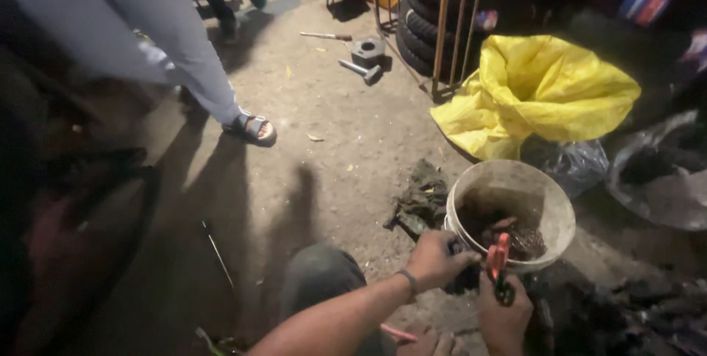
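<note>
My left hand (433, 259), with a band on its wrist, is curled around a small dark part (465, 276) just outside the near rim of a dirty white bucket (471, 187). My right hand (505, 319) grips red-handled pliers (498, 259), whose handles point up over the bucket's rim. The pliers' jaws sit low by my fingers, close to the dark part. Dark greasy pieces (519, 238) lie inside the bucket. My knee (320, 271) is bent just left of my hands.
A yellow sack (541, 87) and black plastic bags (574, 164) stand behind the bucket, and a dark rag (420, 201) lies to its left. Stacked tyres (423, 2), metal rods, a hammer (361, 69) and a block lie further back. Another person's sandalled foot (254, 128) stands upper left. A thin rod (219, 253) lies on the ground.
</note>
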The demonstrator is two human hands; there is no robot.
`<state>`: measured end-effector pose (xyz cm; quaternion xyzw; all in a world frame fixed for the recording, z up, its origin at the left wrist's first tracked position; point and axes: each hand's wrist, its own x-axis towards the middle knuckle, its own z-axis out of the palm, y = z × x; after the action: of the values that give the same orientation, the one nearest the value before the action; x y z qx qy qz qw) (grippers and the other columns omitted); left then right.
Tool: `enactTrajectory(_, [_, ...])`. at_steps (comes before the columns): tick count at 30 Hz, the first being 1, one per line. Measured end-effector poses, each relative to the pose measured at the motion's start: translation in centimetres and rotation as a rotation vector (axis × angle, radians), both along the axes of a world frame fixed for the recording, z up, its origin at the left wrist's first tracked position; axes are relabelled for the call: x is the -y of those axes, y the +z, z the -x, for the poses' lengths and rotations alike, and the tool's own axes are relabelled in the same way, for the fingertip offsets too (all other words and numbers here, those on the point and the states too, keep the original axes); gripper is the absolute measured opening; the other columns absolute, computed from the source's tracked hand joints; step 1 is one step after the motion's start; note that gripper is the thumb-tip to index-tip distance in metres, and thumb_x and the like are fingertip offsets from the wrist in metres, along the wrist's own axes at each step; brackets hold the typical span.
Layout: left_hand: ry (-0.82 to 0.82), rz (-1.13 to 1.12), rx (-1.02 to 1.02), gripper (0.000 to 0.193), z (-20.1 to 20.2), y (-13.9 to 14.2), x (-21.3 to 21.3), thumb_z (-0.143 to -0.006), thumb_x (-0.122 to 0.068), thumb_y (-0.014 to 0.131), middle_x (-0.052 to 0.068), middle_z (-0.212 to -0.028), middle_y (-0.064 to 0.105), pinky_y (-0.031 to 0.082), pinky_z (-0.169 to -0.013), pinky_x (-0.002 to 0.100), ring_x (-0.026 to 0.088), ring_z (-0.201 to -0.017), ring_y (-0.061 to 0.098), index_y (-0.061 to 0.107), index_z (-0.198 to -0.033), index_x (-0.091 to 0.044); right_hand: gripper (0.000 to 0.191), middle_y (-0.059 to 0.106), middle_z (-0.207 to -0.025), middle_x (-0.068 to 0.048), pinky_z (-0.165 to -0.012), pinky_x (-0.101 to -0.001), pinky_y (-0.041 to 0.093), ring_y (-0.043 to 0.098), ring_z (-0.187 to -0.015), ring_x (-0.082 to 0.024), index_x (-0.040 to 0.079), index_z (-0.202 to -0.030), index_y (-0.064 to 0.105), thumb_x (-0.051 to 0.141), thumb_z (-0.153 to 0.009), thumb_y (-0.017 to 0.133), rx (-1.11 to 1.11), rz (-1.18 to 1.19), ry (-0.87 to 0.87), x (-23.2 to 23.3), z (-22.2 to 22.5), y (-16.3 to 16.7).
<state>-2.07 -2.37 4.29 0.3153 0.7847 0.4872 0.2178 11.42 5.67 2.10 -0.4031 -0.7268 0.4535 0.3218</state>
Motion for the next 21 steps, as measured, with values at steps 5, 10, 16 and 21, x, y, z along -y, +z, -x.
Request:
enactTrajectory(5, [0.021, 0.002, -0.017, 0.034, -0.1, -0.7, -0.2, -0.083, -0.033, 0.085, 0.015, -0.070, 0.070, 0.053, -0.059, 0.035, 0.018, -0.059, 0.066, 0.077, -0.092, -0.001, 0.009, 0.060, -0.066, 0.002, -0.052, -0.0242, 0.043, 0.053, -0.058, -0.004, 0.002, -0.094, 0.068, 0.009, -0.090, 0.073, -0.198, 0.119, 0.095, -0.2, -0.6, -0.8])
enactTrajectory(10, [0.098, -0.158, 0.401, 0.026, 0.2, 1.0, -0.3, -0.090, -0.028, 0.080, 0.002, -0.069, 0.068, 0.048, -0.052, 0.031, 0.010, -0.058, 0.059, 0.076, -0.095, -0.003, 0.015, 0.055, -0.072, 0.004, -0.047, -0.0256, 0.033, 0.045, -0.056, -0.006, 0.003, -0.096, 0.068, 0.016, -0.097, 0.076, -0.256, 0.552, -0.009, -0.7, -0.2, -0.3])
enactTrajectory(16, [0.113, -0.013, 0.439, 0.025, -0.3, 1.5, -0.3, -0.093, -0.031, 0.072, -0.004, -0.076, 0.071, 0.049, -0.057, 0.024, 0.004, -0.066, 0.061, 0.076, -0.106, -0.010, 0.020, 0.061, -0.070, 0.007, -0.044, -0.0220, 0.033, 0.048, -0.051, -0.003, 0.010, -0.099, 0.073, 0.027, -0.096, 0.064, -0.391, 0.982, 0.093, -1.3, -1.7, 0.0])
enactTrajectory(21, [-0.123, -0.311, 0.681, 0.025, -0.1, -0.3, -0.5, -0.101, -0.019, 0.066, 0.002, -0.104, 0.073, 0.055, -0.080, 0.025, 0.007, -0.091, 0.064, 0.071, -0.117, -0.001, 0.019, 0.062, -0.081, 0.002, -0.057, -0.0243, 0.039, 0.053, -0.067, -0.006, 0.000, -0.105, 0.071, 0.011, -0.093, 0.081, -0.274, 0.556, 0.113, -1.7, -2.6, -1.3])
